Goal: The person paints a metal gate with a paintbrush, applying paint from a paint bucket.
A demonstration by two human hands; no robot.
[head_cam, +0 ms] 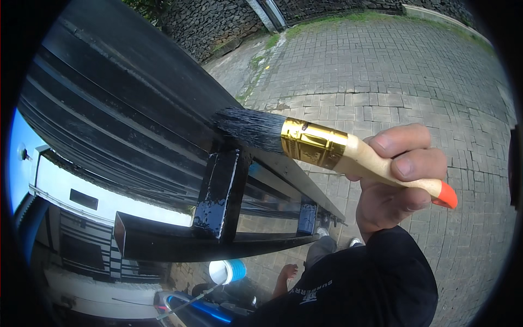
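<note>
A paintbrush (314, 143) with a wooden handle, orange tip and gold ferrule is gripped in my right hand (392, 180). Its dark, paint-wet bristles (251, 126) touch the black metal frame near the top of a short crosspiece (218, 184). Glossy wet black paint shows on that crosspiece, patchy towards its lower end. Ribbed dark panels (135, 106) stretch away on the left, and a black rectangular tube (175, 245) with an open end runs below. My left hand (290, 271) hangs low beside my body, apart from the frame, loosely curled with nothing seen in it.
A white and blue bucket (235, 271) is below the frame, near a thin pole (192, 302) and a blue vehicle part (200, 308). Block paving (367, 73) covers the ground. A stone wall (208, 24) and a white building (102, 192) stand farther off.
</note>
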